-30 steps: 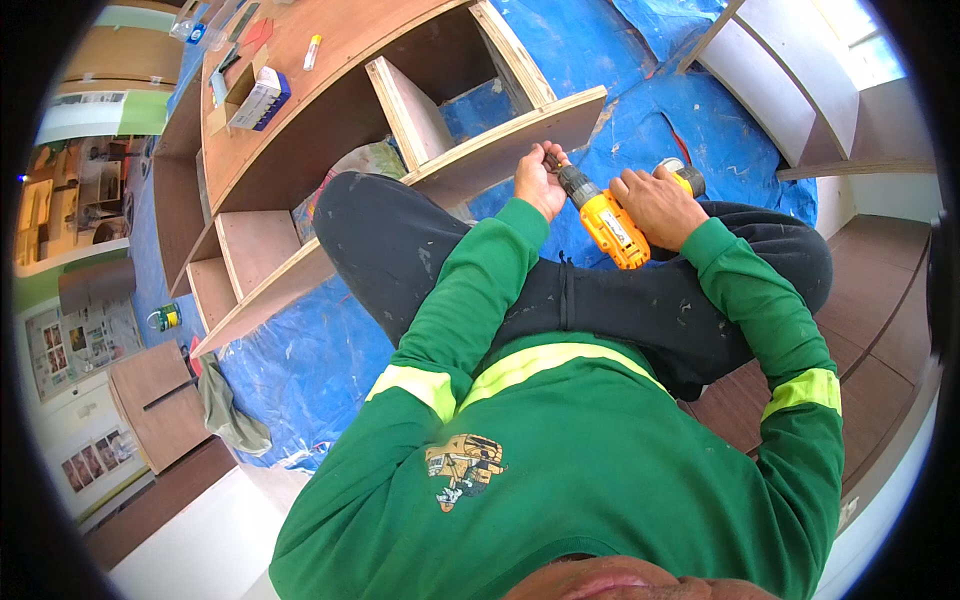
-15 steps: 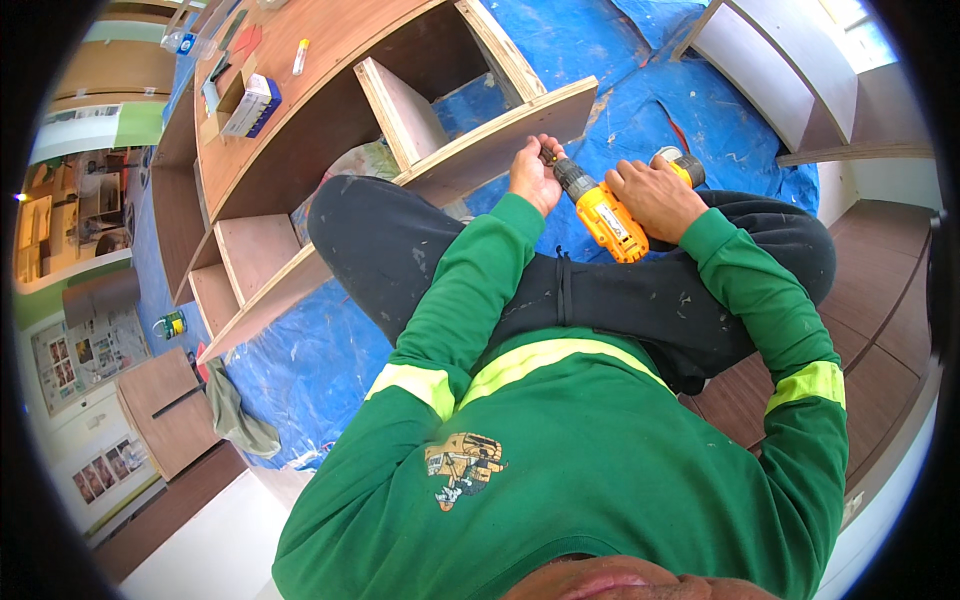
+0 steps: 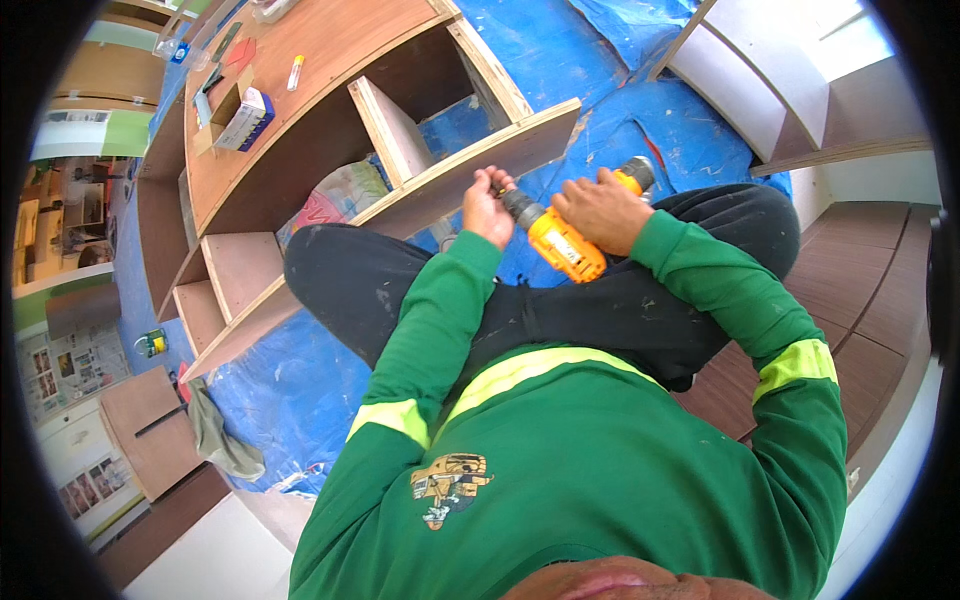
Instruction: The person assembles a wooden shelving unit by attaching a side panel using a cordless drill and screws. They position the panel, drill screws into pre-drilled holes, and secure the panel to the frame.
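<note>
A yellow and black cordless drill (image 3: 565,246) lies on its side above my lap, its chuck pointing up and left. My right hand (image 3: 604,212) is closed around the drill's rear. At the chuck end, my left hand (image 3: 486,210) is closed, thumb and fingers pinching a small dark piece that looks like the drill bit (image 3: 501,189). The bit's tip is hidden by those fingers. Just beyond my left hand runs the long edge of a wooden shelf unit (image 3: 470,160) with open compartments. My crossed legs in dark trousers (image 3: 370,285) lie beneath both forearms.
Blue sheeting (image 3: 290,385) covers the floor. On the unit's curved top sit an open small box (image 3: 243,124) and a yellow-and-white tube (image 3: 296,73). A grey cloth (image 3: 218,435) lies at left. Another curved cabinet (image 3: 735,85) stands at far right.
The whole view has shifted slightly. My hands and the drill have moved together a little left and nearer my body. Both hands keep their hold.
</note>
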`<state>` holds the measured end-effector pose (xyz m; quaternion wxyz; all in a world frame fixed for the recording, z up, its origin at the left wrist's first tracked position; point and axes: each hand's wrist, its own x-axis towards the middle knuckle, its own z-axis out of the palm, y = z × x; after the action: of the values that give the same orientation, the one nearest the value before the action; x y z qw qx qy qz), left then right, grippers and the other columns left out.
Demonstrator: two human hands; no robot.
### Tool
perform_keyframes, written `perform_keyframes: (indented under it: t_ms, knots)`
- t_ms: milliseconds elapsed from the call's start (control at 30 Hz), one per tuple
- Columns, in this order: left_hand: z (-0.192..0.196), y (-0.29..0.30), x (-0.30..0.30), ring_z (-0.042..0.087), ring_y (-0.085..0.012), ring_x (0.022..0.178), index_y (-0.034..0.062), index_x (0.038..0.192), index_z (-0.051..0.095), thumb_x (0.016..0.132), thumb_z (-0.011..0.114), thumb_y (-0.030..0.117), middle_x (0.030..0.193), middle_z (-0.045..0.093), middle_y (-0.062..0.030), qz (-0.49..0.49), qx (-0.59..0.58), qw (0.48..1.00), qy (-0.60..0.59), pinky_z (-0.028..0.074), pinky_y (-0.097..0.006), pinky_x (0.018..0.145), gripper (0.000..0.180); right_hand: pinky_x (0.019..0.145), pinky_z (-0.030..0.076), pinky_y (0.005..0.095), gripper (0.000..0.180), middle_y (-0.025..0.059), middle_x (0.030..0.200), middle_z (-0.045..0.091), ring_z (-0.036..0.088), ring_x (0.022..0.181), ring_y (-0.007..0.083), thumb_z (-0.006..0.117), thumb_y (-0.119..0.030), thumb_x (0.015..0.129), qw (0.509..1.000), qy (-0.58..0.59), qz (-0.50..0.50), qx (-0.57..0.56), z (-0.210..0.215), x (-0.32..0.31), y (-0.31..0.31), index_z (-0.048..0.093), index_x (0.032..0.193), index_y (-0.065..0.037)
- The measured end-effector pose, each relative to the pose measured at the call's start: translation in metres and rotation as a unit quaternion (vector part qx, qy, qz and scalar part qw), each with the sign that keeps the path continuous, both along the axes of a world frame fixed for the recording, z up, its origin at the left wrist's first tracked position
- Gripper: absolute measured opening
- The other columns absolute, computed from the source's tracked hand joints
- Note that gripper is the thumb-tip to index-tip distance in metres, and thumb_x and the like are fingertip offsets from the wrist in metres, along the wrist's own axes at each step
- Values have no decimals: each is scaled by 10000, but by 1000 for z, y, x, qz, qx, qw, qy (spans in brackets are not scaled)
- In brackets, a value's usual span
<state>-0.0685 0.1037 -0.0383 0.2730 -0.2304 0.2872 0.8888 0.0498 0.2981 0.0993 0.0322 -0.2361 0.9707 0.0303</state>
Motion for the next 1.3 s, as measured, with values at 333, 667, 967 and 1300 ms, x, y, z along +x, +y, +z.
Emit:
perform_keyframes:
  t_ms: [333,667,967,1300]
  knots:
    - [-9,-78,17,593,-200,859,55,1100,649,1132,504,302,930,618,-55,52,-177,983,-17,545,-372,837,287,795,451,452,191,79,988,676,702,946,249,621,-235,947,996,36,55,-54,-43,-11,-60,665,1056,-84]
    - [-3,-114,23,559,-110,772,82,1041,664,1115,537,306,851,573,-5,72,-287,954,-34,528,-292,694,268,785,447,444,206,92,981,670,708,917,252,630,-217,946,998,-25,1,-58,-51,-5,-126,658,1094,-75]
    - [3,-102,2,557,-121,789,66,1063,698,1087,560,262,841,565,0,-2,-308,951,21,513,-291,727,241,825,456,470,204,90,943,727,743,896,275,680,-176,912,987,-99,-97,-78,-71,-8,-136,644,1088,-79]
    - [-18,-115,-5,545,-149,754,60,1029,727,1073,559,274,819,548,-4,-13,-329,940,84,484,-322,699,275,893,446,534,207,113,1023,779,756,967,290,619,-186,973,975,-144,-127,-113,-62,-5,-148,657,1147,-80]
